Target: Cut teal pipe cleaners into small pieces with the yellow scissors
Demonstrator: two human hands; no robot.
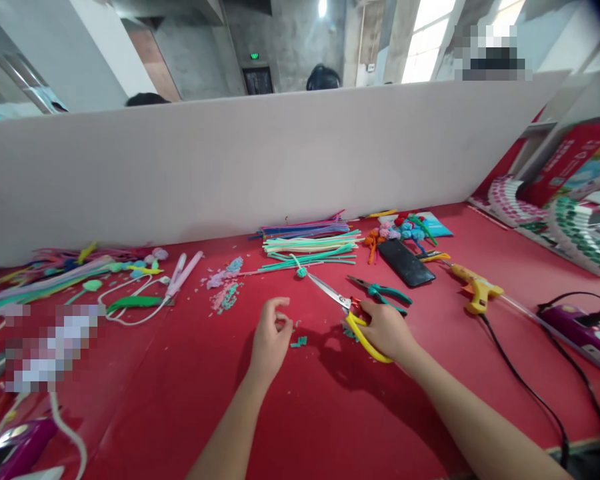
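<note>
My right hand (pixel 387 330) grips a pair of scissors (pixel 330 291) by its yellow handles, and the blades point forward and left. Just beyond the tips lies a small teal ball with a pale stem (pixel 301 272). My left hand (pixel 273 337) hovers over the red table with fingers curved and a gap between thumb and forefinger; I see nothing in it. Small teal cut pieces (pixel 299 342) lie beside it. To the right of the blades rest teal-handled pliers (pixel 387 293). Behind them is a black phone (pixel 405 262).
Bundles of pipe cleaners (pixel 310 243) lie along the white partition (pixel 260 167). A yellow glue gun (pixel 475 287) with a black cord is at right. At left are a pink hair-straightener-like tool (pixel 183 277), a green-handled tool (pixel 135 303) and fluffy clippings (pixel 225 287). People's heads show beyond the partition.
</note>
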